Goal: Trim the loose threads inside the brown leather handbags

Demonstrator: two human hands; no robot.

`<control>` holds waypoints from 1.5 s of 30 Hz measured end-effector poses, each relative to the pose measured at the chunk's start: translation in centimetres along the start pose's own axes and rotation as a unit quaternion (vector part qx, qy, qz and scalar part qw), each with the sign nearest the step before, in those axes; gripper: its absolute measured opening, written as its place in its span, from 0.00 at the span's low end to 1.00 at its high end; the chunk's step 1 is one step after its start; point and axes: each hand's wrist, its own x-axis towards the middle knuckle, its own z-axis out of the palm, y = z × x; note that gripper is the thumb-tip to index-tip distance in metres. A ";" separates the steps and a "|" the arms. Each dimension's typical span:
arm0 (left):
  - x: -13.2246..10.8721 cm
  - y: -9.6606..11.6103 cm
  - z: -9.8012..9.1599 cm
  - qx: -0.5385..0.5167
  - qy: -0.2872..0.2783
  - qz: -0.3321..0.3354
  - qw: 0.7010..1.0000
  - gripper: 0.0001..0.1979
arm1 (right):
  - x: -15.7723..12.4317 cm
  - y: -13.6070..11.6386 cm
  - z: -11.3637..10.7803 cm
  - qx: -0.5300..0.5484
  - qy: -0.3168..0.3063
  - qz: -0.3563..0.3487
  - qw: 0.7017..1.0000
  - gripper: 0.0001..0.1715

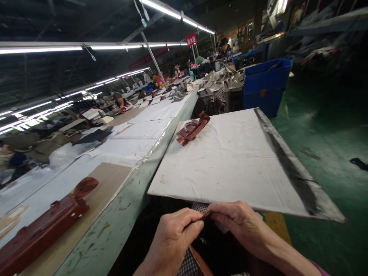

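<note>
Pinching a small, thin dark-brown piece between their fingers, the left hand and right hand nearly touch.

Long table runs off to the left, case at its near end, lying on a flat sheet. Side table sits just right of it, handled piece on its far left part, left hand and right hand together before its near edge, floor to the right. Behind side table: bin, with heap of pieces left of it.
</note>
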 end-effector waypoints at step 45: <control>0.7 3.5 1.3 0.387 0.003 0.072 0.919 0.15 | -0.2 -0.5 1.6 -0.358 -0.040 0.057 0.931 0.16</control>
